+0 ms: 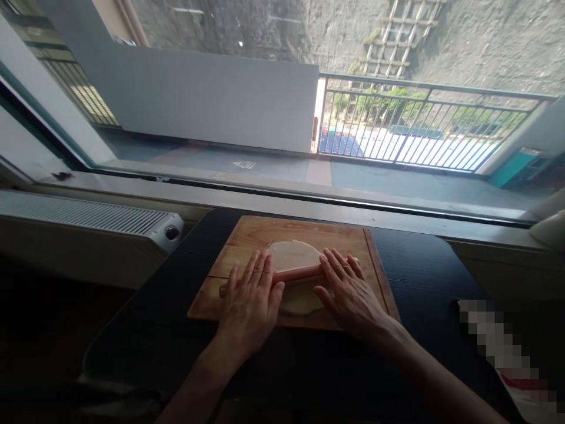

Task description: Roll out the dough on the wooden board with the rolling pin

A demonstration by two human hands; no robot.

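Observation:
A pinkish rolling pin (298, 273) lies across a flat, pale sheet of dough (293, 254), which shows both beyond and on the near side of the pin. Under them is a wooden cutting board (256, 229). My left hand (251, 294) rests flat on the pin's left part, fingers stretched out. On the right part lies my right hand (348, 288), palm down, with its fingers extended too. Each hand presses from above rather than wrapping round the pin. The palms hide much of the pin's two ends.
The board sits on a black table (424, 277) against a window sill (309, 203). A white radiator (88, 215) stands at the left. At the right edge is a pixelated, blurred-out item (498, 341). Outside the glass there is a railing (424, 126).

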